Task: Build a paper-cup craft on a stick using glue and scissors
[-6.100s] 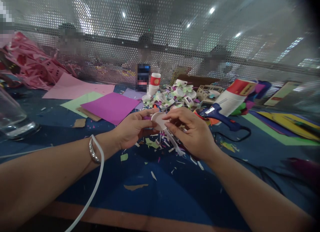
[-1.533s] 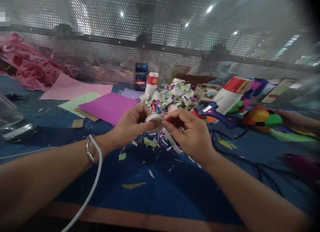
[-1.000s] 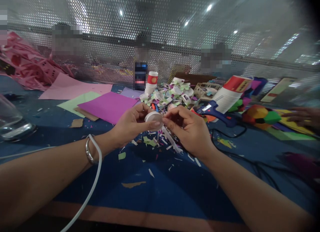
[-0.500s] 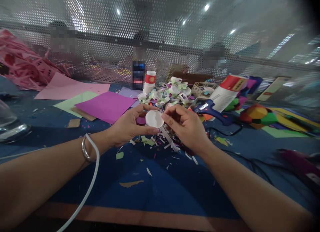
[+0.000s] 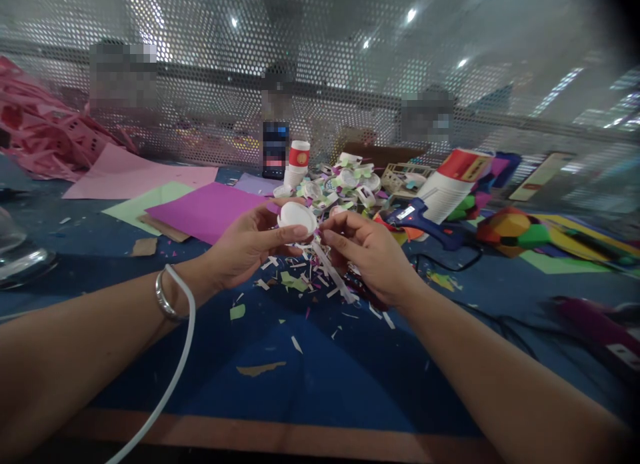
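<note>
My left hand grips a white round piece that looks like the cut-off bottom of a paper cup, thumb in front and fingers behind. Just right of its edge, my right hand has thumb and index finger pinched together; what lies between them is too small to make out. Under the hands are paper scraps and a longer white strip. Behind the hands rises a pile of white cup pieces with green and purple paper tabs.
Beyond stand paper cups and a phone. Right: a blue glue gun, stacked cups, a colourful ball, black cable. Left: purple paper, pink paper, a glass vessel. A perforated screen backs the table.
My left hand has raised and tilted the white round piece, moving it slightly left. My right fingertips, formerly at its rim, are now a little apart from it.
</note>
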A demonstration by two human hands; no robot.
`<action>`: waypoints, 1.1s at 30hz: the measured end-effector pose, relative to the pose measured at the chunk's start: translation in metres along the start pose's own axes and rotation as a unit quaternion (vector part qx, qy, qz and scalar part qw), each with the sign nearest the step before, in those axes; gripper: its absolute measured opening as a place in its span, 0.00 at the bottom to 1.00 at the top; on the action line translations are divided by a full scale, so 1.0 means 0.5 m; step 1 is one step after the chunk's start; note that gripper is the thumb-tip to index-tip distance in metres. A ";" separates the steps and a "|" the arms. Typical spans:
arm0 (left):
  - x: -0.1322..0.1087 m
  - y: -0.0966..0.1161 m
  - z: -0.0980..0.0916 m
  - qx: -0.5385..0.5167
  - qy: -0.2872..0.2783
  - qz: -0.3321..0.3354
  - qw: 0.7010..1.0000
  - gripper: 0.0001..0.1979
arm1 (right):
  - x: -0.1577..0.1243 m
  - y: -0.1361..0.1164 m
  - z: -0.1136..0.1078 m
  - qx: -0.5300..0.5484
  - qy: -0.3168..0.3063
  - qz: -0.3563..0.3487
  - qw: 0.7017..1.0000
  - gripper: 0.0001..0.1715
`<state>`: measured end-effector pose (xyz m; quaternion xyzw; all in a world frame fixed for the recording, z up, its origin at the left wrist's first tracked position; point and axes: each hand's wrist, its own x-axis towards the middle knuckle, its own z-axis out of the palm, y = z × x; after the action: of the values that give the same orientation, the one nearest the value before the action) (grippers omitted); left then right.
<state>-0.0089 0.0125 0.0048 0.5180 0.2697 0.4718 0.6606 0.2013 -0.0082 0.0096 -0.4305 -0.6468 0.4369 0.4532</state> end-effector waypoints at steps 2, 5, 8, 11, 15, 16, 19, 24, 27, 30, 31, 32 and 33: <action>-0.001 0.000 0.003 0.004 -0.009 -0.003 1.000 0.22 | 0.001 0.001 0.001 0.036 0.000 0.013 0.999 0.19; -0.002 -0.003 0.006 0.009 -0.031 -0.023 0.999 0.26 | 0.002 0.003 0.001 0.063 0.002 0.022 0.998 0.19; -0.001 -0.004 0.006 0.001 -0.024 -0.013 1.000 0.25 | 0.004 0.005 -0.001 0.065 0.005 0.025 0.998 0.17; 0.001 -0.002 0.003 -0.013 -0.004 0.005 1.000 0.23 | 0.005 0.005 -0.002 0.061 0.009 0.027 0.998 0.16; -0.001 -0.001 0.003 -0.021 -0.013 -0.008 1.000 0.25 | 0.004 0.004 -0.001 0.049 0.013 0.024 0.998 0.17; -0.002 -0.001 0.004 -0.019 -0.020 -0.020 0.999 0.26 | 0.004 0.004 0.000 0.047 0.013 0.021 0.999 0.18; -0.005 -0.003 0.007 -0.016 -0.034 -0.045 0.998 0.29 | 0.002 0.004 0.001 0.041 0.010 0.013 0.999 0.18; -0.003 -0.003 0.003 -0.034 0.003 -0.015 0.999 0.23 | 0.003 0.005 -0.001 0.028 0.014 0.015 0.999 0.16; -0.003 -0.002 0.005 -0.030 -0.002 -0.025 0.999 0.24 | 0.004 0.007 -0.001 0.031 0.014 0.014 0.999 0.16; -0.006 -0.001 0.009 -0.021 -0.026 -0.042 0.999 0.27 | 0.004 0.007 0.000 0.037 0.014 0.009 0.999 0.14; -0.006 -0.001 0.010 -0.022 -0.028 -0.039 0.999 0.27 | 0.004 0.006 0.000 0.036 0.015 0.008 0.999 0.14; -0.007 -0.001 0.009 -0.024 -0.027 -0.032 0.999 0.27 | 0.003 0.005 0.001 0.035 0.016 0.010 0.999 0.14; -0.007 -0.001 0.009 -0.027 -0.022 -0.024 0.999 0.26 | 0.003 0.003 0.002 0.035 0.018 0.013 0.999 0.13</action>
<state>-0.0065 0.0075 0.0054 0.5032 0.2545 0.4518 0.6912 0.2005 -0.0067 0.0081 -0.4299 -0.6176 0.4574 0.4738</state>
